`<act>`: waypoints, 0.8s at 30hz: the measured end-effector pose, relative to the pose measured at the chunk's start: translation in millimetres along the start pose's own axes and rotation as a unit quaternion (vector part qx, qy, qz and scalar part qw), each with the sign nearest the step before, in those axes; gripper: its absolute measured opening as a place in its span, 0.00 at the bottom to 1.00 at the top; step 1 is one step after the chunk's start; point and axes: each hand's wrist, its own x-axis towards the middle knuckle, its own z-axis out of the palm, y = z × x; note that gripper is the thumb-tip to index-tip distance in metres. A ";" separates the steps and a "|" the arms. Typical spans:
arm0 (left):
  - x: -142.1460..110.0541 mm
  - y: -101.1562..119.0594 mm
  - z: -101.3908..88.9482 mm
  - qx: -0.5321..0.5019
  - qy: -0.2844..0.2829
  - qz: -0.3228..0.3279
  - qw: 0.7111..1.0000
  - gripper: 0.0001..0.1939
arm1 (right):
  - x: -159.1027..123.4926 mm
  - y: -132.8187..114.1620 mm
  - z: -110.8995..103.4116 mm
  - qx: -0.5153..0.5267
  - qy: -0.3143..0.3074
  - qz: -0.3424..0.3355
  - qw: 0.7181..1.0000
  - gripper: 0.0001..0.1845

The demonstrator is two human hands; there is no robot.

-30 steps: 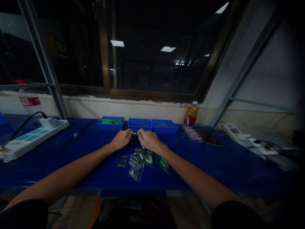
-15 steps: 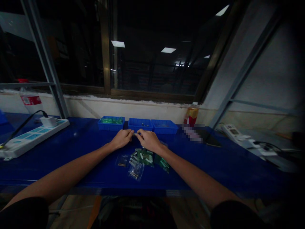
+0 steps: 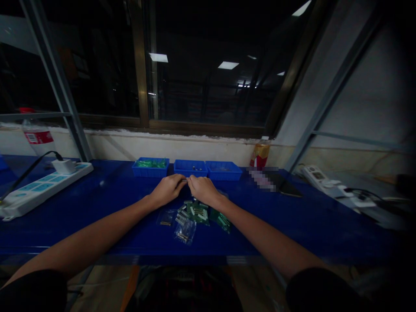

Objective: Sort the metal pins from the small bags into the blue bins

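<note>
Above the blue table, my left hand and my right hand meet, fingertips pinched close together. A tiny pale thing shows between them, too small and dim to name. Just below my right hand lies a pile of green bags with metal and white pieces. Nearer to me is a clear bag of small brass-coloured pins, and left of it another clear bag with similar pins. One more green bag is partly covered by my right forearm.
Behind my hands stand three blue trays: one with green bags, one with small metal parts, one at right. A white power strip lies left, a bottle behind it. A dark flat device lies right.
My two hands have drawn closer, their fingertips now nearly touching. My left fingers have shifted right a little. The bags and trays stay put, while the view shifts slightly.
</note>
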 end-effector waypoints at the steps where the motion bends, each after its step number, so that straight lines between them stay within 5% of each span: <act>1: -0.3 0.9 -0.8 0.020 -0.007 0.007 1.000 0.09 | -0.1 -0.2 0.3 -0.003 -0.001 -0.002 1.000 0.22; 7: 0.2 6.3 -5.6 0.086 -0.034 0.023 0.995 0.11 | 2.5 1.9 6.9 0.003 0.005 -0.001 1.000 0.21; 16: 2.5 -0.3 -6.9 0.003 -0.024 -0.071 0.997 0.18 | 1.0 6.5 1.7 0.066 0.043 -0.016 0.997 0.14; 20: 1.0 -1.9 -4.6 -0.010 -0.046 -0.070 0.996 0.19 | -1.6 5.6 -3.5 0.101 0.050 -0.077 0.991 0.14; 24: 0.9 -0.2 -4.7 -0.015 -0.053 -0.071 0.996 0.20 | -1.1 6.8 -5.1 0.112 0.047 -0.063 0.991 0.10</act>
